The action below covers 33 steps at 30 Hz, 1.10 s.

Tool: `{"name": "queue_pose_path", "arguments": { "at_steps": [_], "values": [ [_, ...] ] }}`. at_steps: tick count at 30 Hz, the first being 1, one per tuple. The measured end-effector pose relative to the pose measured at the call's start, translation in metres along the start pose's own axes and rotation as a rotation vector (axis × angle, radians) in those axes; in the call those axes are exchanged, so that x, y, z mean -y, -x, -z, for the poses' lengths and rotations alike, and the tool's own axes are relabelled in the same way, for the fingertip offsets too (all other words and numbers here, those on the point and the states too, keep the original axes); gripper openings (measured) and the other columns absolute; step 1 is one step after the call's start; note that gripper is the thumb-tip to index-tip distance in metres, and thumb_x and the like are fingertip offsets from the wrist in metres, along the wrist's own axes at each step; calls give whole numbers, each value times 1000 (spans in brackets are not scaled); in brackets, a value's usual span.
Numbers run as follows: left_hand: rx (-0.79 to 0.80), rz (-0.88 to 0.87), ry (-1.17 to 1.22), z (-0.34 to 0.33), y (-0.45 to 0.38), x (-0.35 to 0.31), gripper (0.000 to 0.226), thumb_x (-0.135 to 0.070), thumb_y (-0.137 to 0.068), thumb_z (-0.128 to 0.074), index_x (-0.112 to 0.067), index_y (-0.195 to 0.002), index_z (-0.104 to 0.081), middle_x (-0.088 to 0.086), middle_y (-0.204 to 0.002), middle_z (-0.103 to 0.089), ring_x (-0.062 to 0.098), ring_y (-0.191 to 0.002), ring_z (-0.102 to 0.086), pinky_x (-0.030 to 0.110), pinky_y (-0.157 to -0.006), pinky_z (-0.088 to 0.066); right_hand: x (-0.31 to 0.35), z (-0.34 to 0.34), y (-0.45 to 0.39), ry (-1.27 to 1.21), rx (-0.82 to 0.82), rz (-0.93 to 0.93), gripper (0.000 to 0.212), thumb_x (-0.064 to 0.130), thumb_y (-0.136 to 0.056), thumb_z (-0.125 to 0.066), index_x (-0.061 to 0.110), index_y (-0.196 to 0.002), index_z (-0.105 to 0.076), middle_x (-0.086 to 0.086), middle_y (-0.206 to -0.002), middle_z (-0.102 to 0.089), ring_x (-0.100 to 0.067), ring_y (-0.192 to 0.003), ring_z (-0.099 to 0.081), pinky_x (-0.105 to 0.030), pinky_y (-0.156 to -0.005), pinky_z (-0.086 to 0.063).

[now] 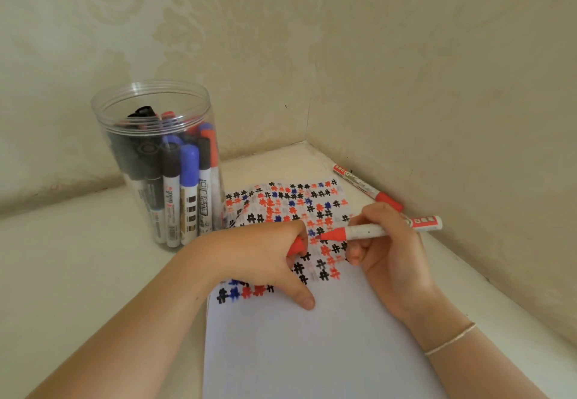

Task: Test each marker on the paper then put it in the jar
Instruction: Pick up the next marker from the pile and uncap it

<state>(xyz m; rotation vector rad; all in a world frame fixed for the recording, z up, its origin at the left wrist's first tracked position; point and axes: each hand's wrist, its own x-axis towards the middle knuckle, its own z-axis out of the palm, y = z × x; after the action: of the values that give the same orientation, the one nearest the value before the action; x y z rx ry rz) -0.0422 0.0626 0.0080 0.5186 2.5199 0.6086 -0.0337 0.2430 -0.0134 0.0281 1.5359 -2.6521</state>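
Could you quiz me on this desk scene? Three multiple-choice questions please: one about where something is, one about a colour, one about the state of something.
1. Where does the spare capped marker lie?
A. Inside the jar
B. By the wall, beyond the right hand
C. Under the paper

2. What colour is the uncapped marker held by the right hand?
A. Red
B. Green
C. Yellow

3. What state is the jar in?
A. Lidded and empty
B. Tipped over
C. Upright, open, holding markers

Answers:
1 B: it rests on the table along the wall, past the right hand.
2 A: its tip section is red, and the left hand grips a red cap.
3 C: the jar stands without a lid, with black, blue and red markers inside, next to the paper.
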Motion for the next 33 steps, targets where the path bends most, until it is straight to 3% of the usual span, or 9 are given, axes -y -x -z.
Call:
{"name": "queue_pose_path", "arguments": {
  "at_steps": [3,9,12,15,18,20,23,27,33],
  "values": [
    [2,-6,-20,0,0,0,62,-55,-63,-81,-26,-104,-44,-11,-73,-44,8,-64,-41,24,-58,-38,-2,-1,0,82,-16,40,27,1,-89,-50,3,-62,-46,-11,-53,-52,-18,-35,-41,-24,-36,-34],
    [-10,-17,-48,-1,-1,0,57,-54,-65,-81,-24,-97,-45,-9,-72,-42,8,-62,-38,24,-56,-35,-3,-4,2,208,27,57,27,-1,-87,-58,3,-63,-49,-16,-51,-55,-20,-36,-49,-24,-38,-42],
    [-19,-68,-35,-2,-2,0,50,-50,-66,-82,-30,-91,-43,-9,-75,-45,6,-63,-41,24,-59,-39,-3,-4,3,291,93,43,18,10,-75,-71,3,-66,-57,-22,-61,-63,-24,-45,-58,-28,-44,-48],
    [-63,-139,71,-2,-2,-1,45,-48,-71,-79,-32,-103,-51,-14,-73,-51,-2,-59,-48,15,-57,-42,-1,-2,4,290,165,19,17,20,-65,-76,6,-67,-67,-25,-76,-69,-27,-58,-66,-29,-53,-53],
    [-146,-200,213,-3,-2,-4,28,-55,-83,-62,-32,-97,-56,-14,-78,-58,0,-66,-54,20,-64,-47,2,-1,5,128,221,-55,33,35,-76,-63,4,-66,-70,-27,-85,-70,-32,-70,-69,-33,-58,-55],
    [-205,-229,238,-4,-1,-8,31,-58,-89,-47,-28,-85,-55,-11,-69,-49,5,-59,-44,22,-57,-38,3,-1,4,62,172,-79,42,38,-83,-53,3,-67,-69,-24,-76,-68,-30,-61,-66,-32,-54,-54],
    [-377,-231,233,-8,-3,-11,41,-53,-96,-32,-26,-72,-51,-8,-58,-42,7,-49,-37,26,-52,-37,0,2,1,144,-30,64,18,21,-82,-63,8,-71,-59,-11,-54,-54,-21,-37,-47,-25,-41,-39],
    [-640,-132,82,-14,-8,-15,55,-52,-98,-30,-18,-64,-58,1,-50,-50,10,-41,-41,32,-55,-47,-1,-3,2,460,-209,263,26,7,-86,-66,9,-70,-46,-6,-48,-50,-18,-35,-45,-22,-43,-40],
    [-850,-30,284,-15,-8,-20,62,-44,-99,-37,-12,-50,-58,12,-45,-52,17,-40,-45,29,-55,-46,-1,-29,0,700,-229,422,30,8,-84,-63,7,-63,-42,0,-55,-43,-7,-48,-35,-18,-48,-33]
  ]
}}
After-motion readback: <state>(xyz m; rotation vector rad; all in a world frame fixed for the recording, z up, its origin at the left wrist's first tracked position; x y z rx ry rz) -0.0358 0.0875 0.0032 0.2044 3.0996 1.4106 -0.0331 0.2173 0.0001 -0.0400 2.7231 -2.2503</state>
